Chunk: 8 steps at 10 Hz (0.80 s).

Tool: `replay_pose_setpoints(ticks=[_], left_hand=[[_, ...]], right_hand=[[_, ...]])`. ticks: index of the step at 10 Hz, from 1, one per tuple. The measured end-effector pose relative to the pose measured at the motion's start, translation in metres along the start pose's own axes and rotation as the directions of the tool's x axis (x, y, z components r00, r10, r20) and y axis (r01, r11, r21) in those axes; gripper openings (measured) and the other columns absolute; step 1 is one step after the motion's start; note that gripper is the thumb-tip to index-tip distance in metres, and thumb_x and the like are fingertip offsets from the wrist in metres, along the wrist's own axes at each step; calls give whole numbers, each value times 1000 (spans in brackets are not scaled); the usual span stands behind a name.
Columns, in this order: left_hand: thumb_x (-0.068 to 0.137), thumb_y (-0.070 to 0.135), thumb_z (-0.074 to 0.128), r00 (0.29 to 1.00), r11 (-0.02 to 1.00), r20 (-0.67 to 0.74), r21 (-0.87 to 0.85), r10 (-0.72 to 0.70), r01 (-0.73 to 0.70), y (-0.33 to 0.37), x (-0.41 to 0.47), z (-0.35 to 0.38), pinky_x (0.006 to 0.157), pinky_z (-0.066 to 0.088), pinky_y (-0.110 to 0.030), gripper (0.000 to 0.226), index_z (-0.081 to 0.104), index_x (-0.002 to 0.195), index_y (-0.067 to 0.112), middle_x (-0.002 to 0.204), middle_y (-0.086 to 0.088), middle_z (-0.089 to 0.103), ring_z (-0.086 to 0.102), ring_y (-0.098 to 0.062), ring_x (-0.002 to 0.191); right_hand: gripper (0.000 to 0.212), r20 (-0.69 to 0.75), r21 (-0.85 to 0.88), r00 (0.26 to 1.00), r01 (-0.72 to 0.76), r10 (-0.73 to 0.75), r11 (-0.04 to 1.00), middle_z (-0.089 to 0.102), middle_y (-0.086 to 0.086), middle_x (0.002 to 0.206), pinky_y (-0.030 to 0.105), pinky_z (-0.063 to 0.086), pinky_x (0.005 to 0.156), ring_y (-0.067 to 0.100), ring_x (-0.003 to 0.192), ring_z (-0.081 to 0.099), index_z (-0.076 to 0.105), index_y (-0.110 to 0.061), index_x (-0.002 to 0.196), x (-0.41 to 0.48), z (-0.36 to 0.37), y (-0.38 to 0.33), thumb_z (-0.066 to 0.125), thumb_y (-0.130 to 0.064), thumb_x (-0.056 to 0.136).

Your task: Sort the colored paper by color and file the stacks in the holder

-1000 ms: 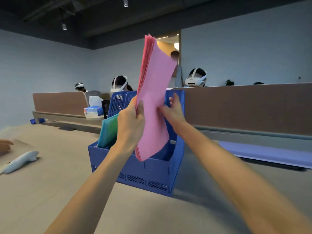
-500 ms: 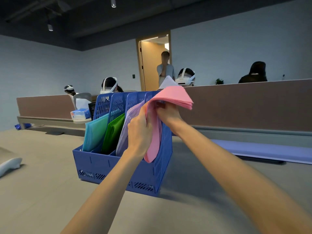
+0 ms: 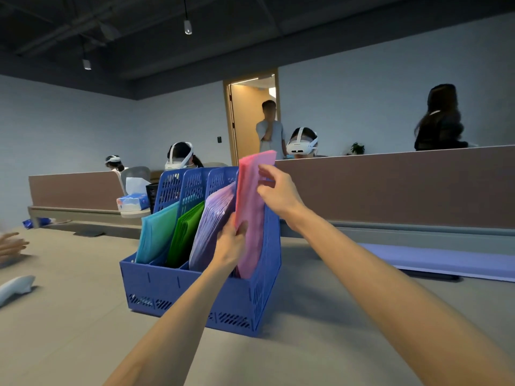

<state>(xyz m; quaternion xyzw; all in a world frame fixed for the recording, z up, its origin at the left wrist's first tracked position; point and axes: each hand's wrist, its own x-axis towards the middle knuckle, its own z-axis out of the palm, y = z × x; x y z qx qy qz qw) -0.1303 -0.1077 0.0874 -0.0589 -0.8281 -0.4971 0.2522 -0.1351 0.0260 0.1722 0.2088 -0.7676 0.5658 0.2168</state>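
Note:
A blue plastic file holder (image 3: 172, 285) with several slots stands on the grey table. From left to right its slots hold a teal stack (image 3: 156, 232), a green stack (image 3: 185, 232) and a purple stack (image 3: 211, 221). A pink stack (image 3: 250, 218) stands upright in the rightmost slot, its lower end down inside. My left hand (image 3: 231, 243) grips the pink stack's left edge low down. My right hand (image 3: 278, 190) touches the stack's upper right edge with fingers spread.
A white controller (image 3: 15, 288) lies at the table's left edge, near another person's hand (image 3: 12, 243). A tissue box (image 3: 132, 201) sits behind the holder. A brown partition (image 3: 390, 188) runs across the back, with several people beyond it. A purple mat (image 3: 434, 260) lies right.
The pink stack, held high and then bent over at its top, now stands straight in the rightmost slot. My right hand has opened and slid to its upper edge.

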Motion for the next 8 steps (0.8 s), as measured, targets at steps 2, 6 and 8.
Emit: replay_pose_setpoints(ticks=[2, 6, 8], left_hand=[[96, 21, 48, 981, 975, 53, -111, -189, 193, -5, 0, 3, 82, 47, -32, 27, 58, 119, 11, 107, -7, 66, 60, -25, 98], [76, 19, 52, 987, 987, -24, -4, -159, 159, 13, -18, -18, 76, 45, -31, 52, 46, 127, 14, 109, -11, 63, 59, -30, 96], [86, 13, 52, 991, 1000, -133, -26, -6, 2, 13, -67, -34, 86, 52, -40, 52, 40, 137, 16, 124, -4, 57, 58, -23, 105]], right_hand=[[49, -34, 21, 996, -76, 77, 997, 56, -2, 134, 16, 41, 81, 6, 105, 54, 50, -18, 138, -11, -7, 16, 49, -4, 91], [47, -29, 33, 985, -167, 168, 985, 60, -2, 128, 23, 43, 94, 9, 114, 55, 53, -17, 135, -51, 6, 23, 49, -3, 91], [44, 5, 7, 990, -138, 138, 990, 61, -1, 125, 26, 44, 99, 8, 112, 55, 55, -14, 133, -101, 19, 27, 50, -1, 91]])
